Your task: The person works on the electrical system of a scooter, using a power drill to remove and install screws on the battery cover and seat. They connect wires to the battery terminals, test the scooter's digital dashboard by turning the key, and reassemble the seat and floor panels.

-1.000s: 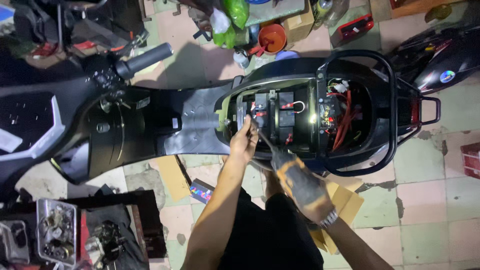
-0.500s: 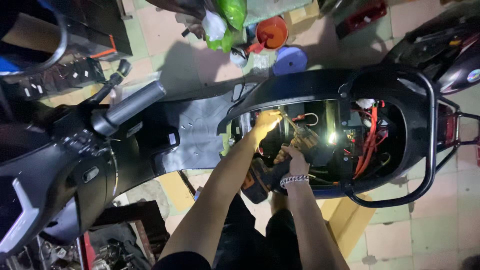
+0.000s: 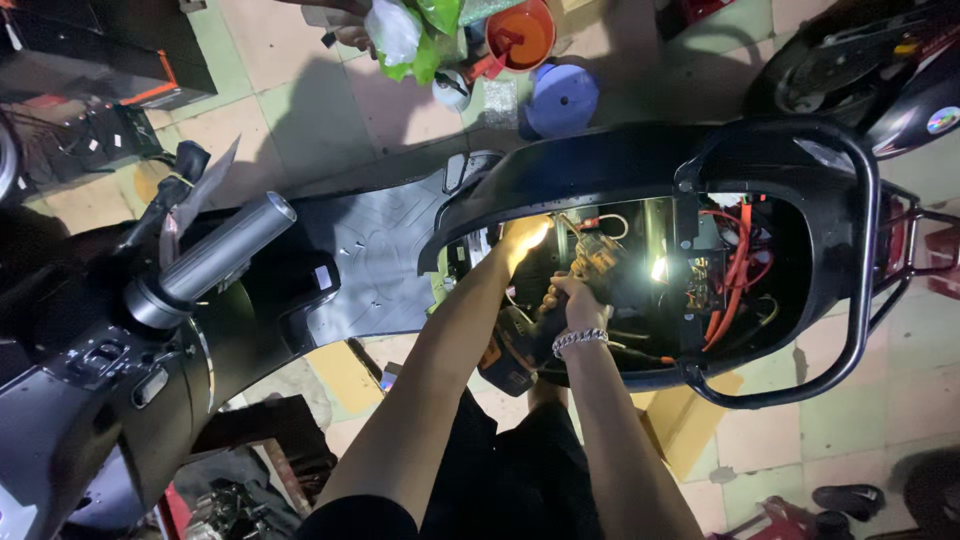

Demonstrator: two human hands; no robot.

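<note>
A black scooter (image 3: pixel 620 160) stands with its seat off, and the open bay shows red and orange wires (image 3: pixel 735 265) under a bright lamp glare. My left hand (image 3: pixel 522 240) reaches into the front of the bay; the glare hides what its fingers touch. My right hand (image 3: pixel 578 300), with a bead bracelet at the wrist, grips an orange and black power drill (image 3: pixel 515 350) pointed into the bay.
The scooter's handlebar grip (image 3: pixel 215 255) sticks out at the left. On the tiled floor beyond lie an orange funnel (image 3: pixel 520 35), a blue lid (image 3: pixel 562 98) and green bags (image 3: pixel 425 40). Cardboard (image 3: pixel 685 420) lies under the scooter. Another scooter (image 3: pixel 880 60) stands top right.
The view has drawn closer to the open bay. My right hand with the drill went from outside the bay to inside it, and my left hand stayed at the bay's front.
</note>
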